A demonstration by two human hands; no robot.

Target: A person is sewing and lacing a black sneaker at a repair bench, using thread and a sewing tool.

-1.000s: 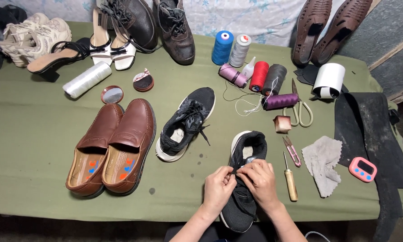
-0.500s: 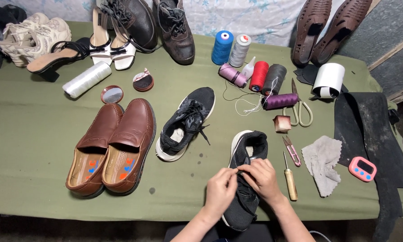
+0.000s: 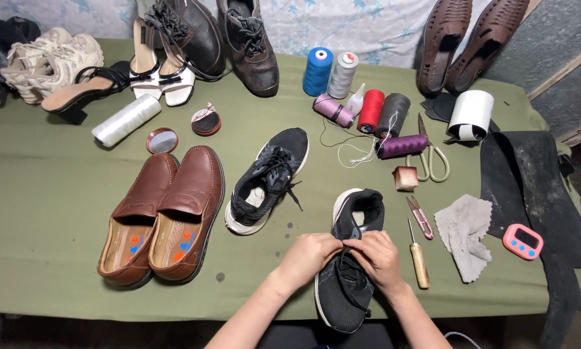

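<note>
I have a black sneaker (image 3: 348, 271) in front of me, near the front edge of the green table (image 3: 58, 213). Its toe points at me and its open end points away. My left hand (image 3: 310, 255) and my right hand (image 3: 378, 255) both sit on top of the shoe, right where the laces are. My fingers are bent and pinched shut on the shoe's top part. The fingertips of my two hands touch each other in the middle. I cannot tell just which bit they pinch, the lace or the tongue.

Just to the right of the shoe lies an awl with a wooden handle (image 3: 418, 258). Beside that lie little pink snips (image 3: 420, 216) and a grey rag (image 3: 466, 232). A pink timer (image 3: 522, 242) sits farther right, on a black sheet (image 3: 529, 174).

To the left of my shoe is the other black sneaker (image 3: 268, 181), lying at a slant, with its laces loose. Left of that stand two brown slip-on shoes (image 3: 164, 213), side by side.

Farther back I see spools of thread: purple (image 3: 401, 146), red (image 3: 370, 111), dark grey (image 3: 394, 115), blue (image 3: 317, 71) and a pale grey one (image 3: 343, 75). Scissors (image 3: 429, 158) lie by the purple one. A white roll of tape (image 3: 469, 116) stands near the back right.
</note>
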